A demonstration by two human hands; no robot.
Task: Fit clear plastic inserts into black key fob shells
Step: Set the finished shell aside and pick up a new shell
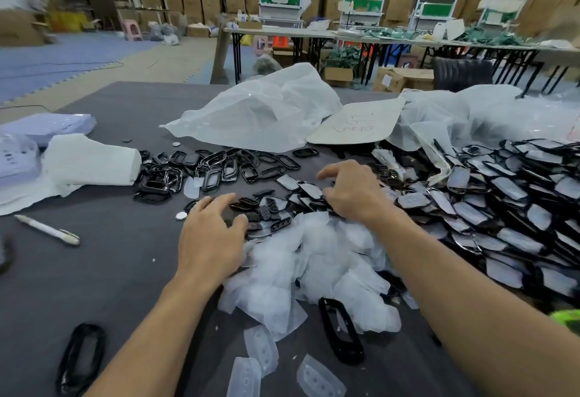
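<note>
Across the worktop (pixel 125 271), mostly backlog by the look of it: a big stack of black key fob shells (pixel 518 208) on the right, film-faced, can't tell if fitted. Heap of clear wrappers (pixel 314 258) in the centre, loose black frames (pixel 219 167) beyond it. Left hand (pixel 210 239) hovers by small black parts (pixel 266 211), fingers loosely spread, holding nothing. Right hand (pixel 351 192) fingers dip into the shell pile, grip unclear. Clear inserts (pixel 260 346) and a single shell (pixel 340 330) lie unmated near the front edge.
</note>
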